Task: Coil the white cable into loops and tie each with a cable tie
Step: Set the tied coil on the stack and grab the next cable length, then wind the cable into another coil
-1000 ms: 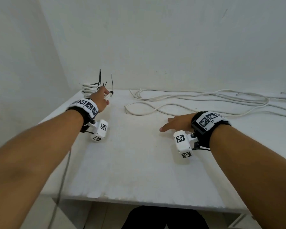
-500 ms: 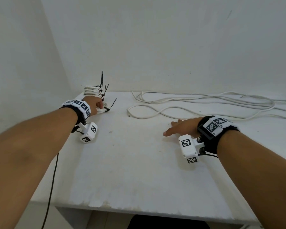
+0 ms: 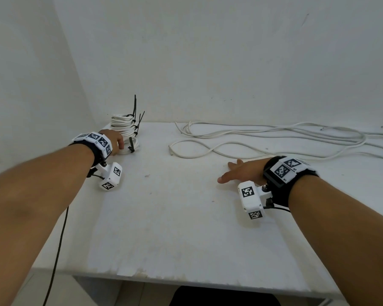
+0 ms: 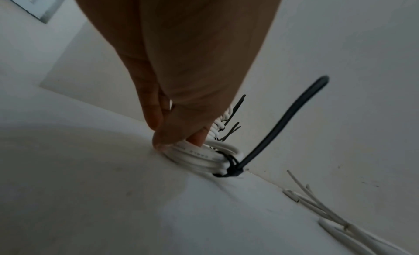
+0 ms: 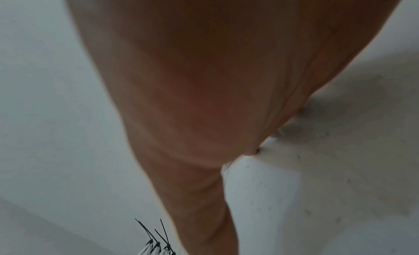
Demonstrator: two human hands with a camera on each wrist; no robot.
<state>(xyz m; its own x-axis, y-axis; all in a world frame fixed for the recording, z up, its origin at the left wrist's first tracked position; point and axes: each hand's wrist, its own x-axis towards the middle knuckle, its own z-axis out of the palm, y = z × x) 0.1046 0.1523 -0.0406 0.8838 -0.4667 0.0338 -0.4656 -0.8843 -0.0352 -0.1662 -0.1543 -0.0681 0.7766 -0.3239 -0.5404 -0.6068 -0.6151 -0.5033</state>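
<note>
1. Two bare hands work over the white tabletop (image 3: 164,217). My left hand (image 3: 114,140) sits at the far-left corner, fingertips (image 4: 158,142) pinching the tied white cable coil (image 4: 199,156) that lies flat on the table.
2. I see the coil's black plastic cable tie (image 4: 229,169) cinched on the side away from the fingers, its tail (image 4: 283,122) slanting up.
3. Just behind this coil stands the stack of tied white coils (image 3: 122,127), black tie ends pointing upward.
4. My right hand (image 3: 241,173) lies flat, fingers extended, holding nothing; the loose white cable (image 3: 274,138) runs along the table's far edge, just beyond its fingertips, apart from them.
5. Only the left wrist view shows the pinch; the head view hides it behind the hand. The right wrist view shows mostly palm.
</note>
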